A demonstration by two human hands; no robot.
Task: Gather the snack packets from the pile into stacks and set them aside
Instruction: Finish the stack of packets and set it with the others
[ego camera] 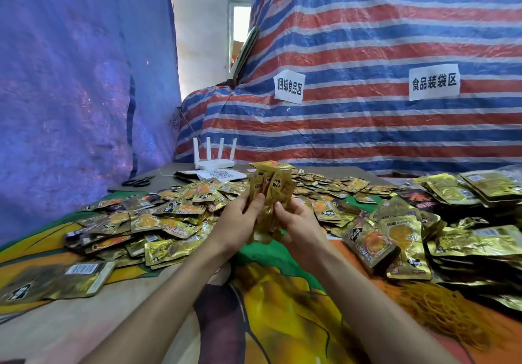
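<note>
A bundle of gold snack packets stands upright above the table's middle, held between both hands. My left hand grips its left side and my right hand grips its right side. Behind and to the left spreads a loose pile of gold packets. Stacks of the same packets lie flat at the right, with more stacks further back. One flat stack rests at the near left.
A colourful printed cloth covers the table. At the back stand a white router, printed paper sheets and black scissors. A blue tarp hangs left; a striped tarp with two paper signs rises behind. An orange mesh bag lies near right.
</note>
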